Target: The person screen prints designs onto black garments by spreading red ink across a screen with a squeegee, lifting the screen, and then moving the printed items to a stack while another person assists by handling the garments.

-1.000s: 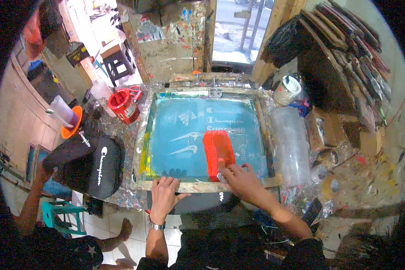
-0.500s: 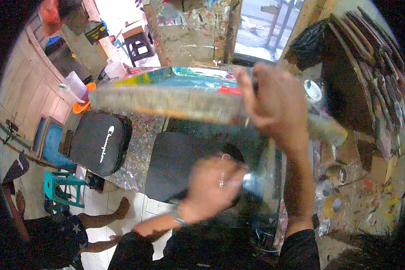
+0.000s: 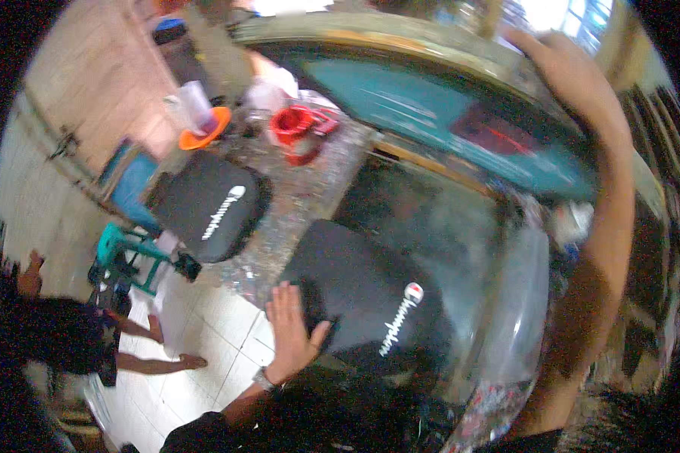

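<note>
My left hand (image 3: 293, 332) is open, fingers stretched out, at the left edge of a black fabric piece (image 3: 355, 264); I cannot tell whether it presses on it. That piece lies flat on a dark, glassy work surface (image 3: 464, 264) and bears white lettering with a small red-and-white emblem. My right hand (image 3: 578, 79) is closed on the upper rim of a screen-printing frame (image 3: 400, 34), which stands tilted up beyond the fabric. The frame's teal mesh (image 3: 385, 90) shows a dark red patch on the right. Some right fingers are hidden behind the rim.
Left of the work surface lies a pile of black printed pieces (image 3: 212, 204). Behind it stand a red container (image 3: 296, 132) and an orange dish (image 3: 206, 128). A green stool (image 3: 132, 253) and another person (image 3: 61, 332) are at the lower left.
The frame has swung up, its mesh now facing me, with my right hand on its rim. My left hand has moved left off the lettering and opened. The view has turned.
</note>
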A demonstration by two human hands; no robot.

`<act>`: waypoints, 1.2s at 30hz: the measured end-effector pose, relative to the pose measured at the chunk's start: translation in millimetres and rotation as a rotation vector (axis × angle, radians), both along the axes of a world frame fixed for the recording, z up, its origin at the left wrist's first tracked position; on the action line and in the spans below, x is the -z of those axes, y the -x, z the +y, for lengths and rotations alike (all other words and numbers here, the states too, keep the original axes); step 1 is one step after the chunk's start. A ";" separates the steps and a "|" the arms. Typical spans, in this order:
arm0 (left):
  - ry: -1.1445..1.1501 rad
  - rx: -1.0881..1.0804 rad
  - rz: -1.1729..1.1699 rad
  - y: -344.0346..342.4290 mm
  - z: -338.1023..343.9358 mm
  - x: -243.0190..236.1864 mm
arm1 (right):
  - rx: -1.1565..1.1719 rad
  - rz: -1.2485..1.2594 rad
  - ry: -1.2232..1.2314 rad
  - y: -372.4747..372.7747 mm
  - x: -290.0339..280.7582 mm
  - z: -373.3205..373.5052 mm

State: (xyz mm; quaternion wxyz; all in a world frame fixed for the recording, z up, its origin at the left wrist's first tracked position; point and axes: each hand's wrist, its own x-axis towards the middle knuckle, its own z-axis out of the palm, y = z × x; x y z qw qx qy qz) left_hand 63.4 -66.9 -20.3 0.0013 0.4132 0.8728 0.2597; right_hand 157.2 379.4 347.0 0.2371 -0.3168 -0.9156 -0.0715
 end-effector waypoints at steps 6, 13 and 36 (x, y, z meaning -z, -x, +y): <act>0.350 -0.134 0.220 28.4 -38.1 23.4 | 0.062 0.062 0.188 -10.0 -30.0 46.4; -0.595 0.137 -0.652 -10.2 21.0 -24.0 | 0.149 0.073 0.097 -4.0 -40.6 53.0; 0.345 0.387 0.001 15.1 -4.1 -23.0 | 0.048 0.036 0.119 23.4 -32.7 -8.7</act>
